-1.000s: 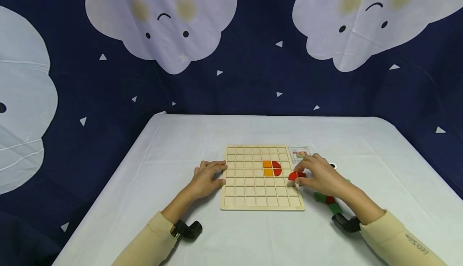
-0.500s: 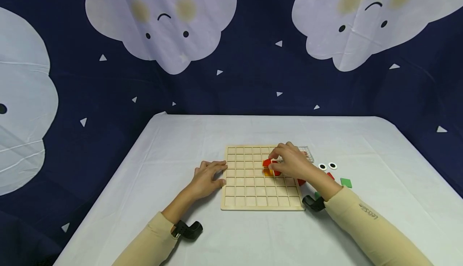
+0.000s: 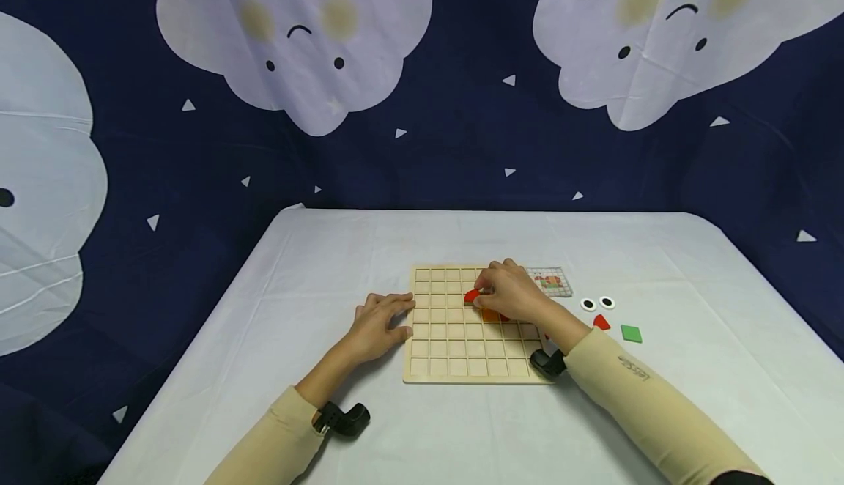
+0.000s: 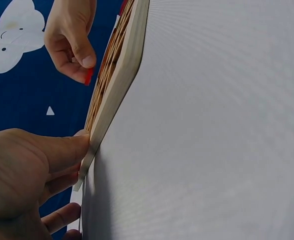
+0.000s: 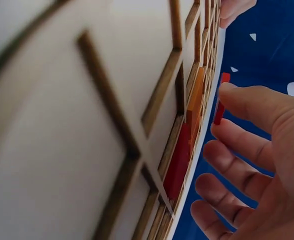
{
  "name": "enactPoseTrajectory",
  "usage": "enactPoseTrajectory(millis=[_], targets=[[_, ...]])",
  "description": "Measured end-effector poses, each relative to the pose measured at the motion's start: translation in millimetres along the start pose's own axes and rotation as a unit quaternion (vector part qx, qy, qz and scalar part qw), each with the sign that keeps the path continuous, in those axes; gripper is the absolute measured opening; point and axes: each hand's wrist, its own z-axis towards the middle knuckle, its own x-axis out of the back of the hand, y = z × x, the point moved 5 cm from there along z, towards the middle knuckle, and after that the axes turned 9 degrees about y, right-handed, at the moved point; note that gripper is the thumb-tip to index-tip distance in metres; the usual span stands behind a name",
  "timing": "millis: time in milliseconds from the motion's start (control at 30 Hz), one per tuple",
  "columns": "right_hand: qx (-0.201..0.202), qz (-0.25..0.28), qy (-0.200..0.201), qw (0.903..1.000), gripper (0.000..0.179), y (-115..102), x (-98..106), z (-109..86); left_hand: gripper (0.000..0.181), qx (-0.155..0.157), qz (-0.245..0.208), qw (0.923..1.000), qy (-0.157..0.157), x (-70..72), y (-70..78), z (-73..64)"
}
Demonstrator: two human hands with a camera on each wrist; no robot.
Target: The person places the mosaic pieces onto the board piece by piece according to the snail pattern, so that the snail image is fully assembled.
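Note:
A square wooden grid board (image 3: 448, 346) lies on the white table. My left hand (image 3: 379, 326) rests at its left edge, the thumb and fingertips touching the rim with no curl round it. Over the upper middle of the grid, my right hand (image 3: 511, 292) pinches a red curved-edge tile (image 3: 471, 297) between thumb and forefinger. That tile is held just off the board in the right wrist view. Orange square tiles (image 3: 489, 316) and a red tile (image 5: 178, 165) sit in grid cells, partly covered by the right hand in the head view.
Right of the board lie a gridded picture card (image 3: 551, 281), two round eye pieces (image 3: 606, 302), a loose red tile (image 3: 601, 322) and a green square tile (image 3: 631, 333). The right forearm hides part of the table. A dark cloud-print cloth (image 3: 461, 163) hangs behind.
The right hand has moved left from the board's right edge, carrying the red tile past the orange squares. The left hand has stayed at the left edge.

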Motion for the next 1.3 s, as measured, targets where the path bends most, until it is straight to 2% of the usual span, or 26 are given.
enactPoseTrajectory(millis=[433,933,1100,1300], targets=[[0.01,-0.015,-0.007,0.9998,0.021,4,-9,2.8,0.047,0.004,-0.002,1.0,-0.003,0.3,0.6,-0.5],[0.012,-0.011,-0.005,0.9999,0.022,3,-10,1.2,0.047,0.003,0.0,1.0,0.0,0.2,0.4,-0.8],[0.012,-0.007,0.001,0.9999,0.025,2,-4,-1.2,0.047,0.0,0.001,1.0,0.001,0.0,-0.1,-0.6],[-0.002,0.01,0.02,0.9997,0.028,7,18,-7.2,0.047,0.0,0.002,1.0,0.001,-0.6,-0.5,0.0]])
